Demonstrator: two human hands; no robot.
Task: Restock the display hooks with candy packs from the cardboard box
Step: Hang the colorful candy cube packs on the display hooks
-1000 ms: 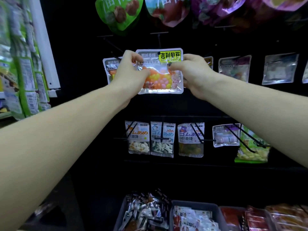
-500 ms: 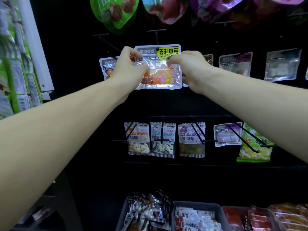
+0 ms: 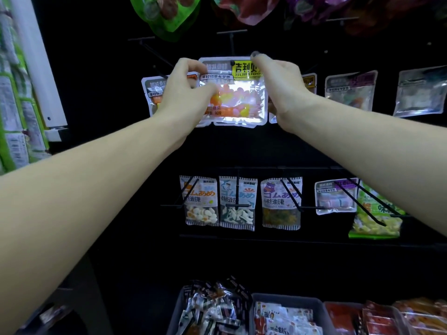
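Between the pinching left hand [image 3: 186, 93] and right hand [image 3: 278, 85], the candy pack [image 3: 238, 100] now sits higher, its hole meeting the display hook [image 3: 231, 48]; threading appears nearly complete

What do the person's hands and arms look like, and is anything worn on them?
Both forearms are bare up to the frame edge: no sleeves, gloves, watch or bracelet show. The left hand and the right hand carry no visible rings. One fingertip of the right hand, at the top, appears to have a dark nail; it is too blurred to be sure.
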